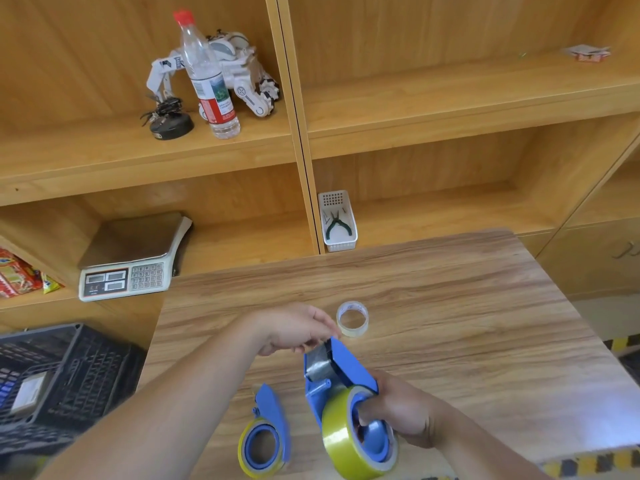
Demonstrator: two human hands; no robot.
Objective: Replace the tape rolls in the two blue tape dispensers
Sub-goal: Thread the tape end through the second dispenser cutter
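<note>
My right hand (398,408) grips a blue tape dispenser (341,374) loaded with a yellow-green tape roll (341,441), held above the wooden table (450,323); my fingers reach into the roll's hub. My left hand (294,329) pinches at the dispenser's front tip, near its metal plate. A second blue tape dispenser (272,422), holding a yellow roll, lies on the table at the near left. A small, nearly used-up clear tape roll (352,318) lies flat on the table just beyond my left hand.
A black plastic crate (59,386) stands left of the table. Shelves behind hold a weighing scale (128,268), a white basket with pliers (337,221), a water bottle (209,77) and a toy robot (242,71).
</note>
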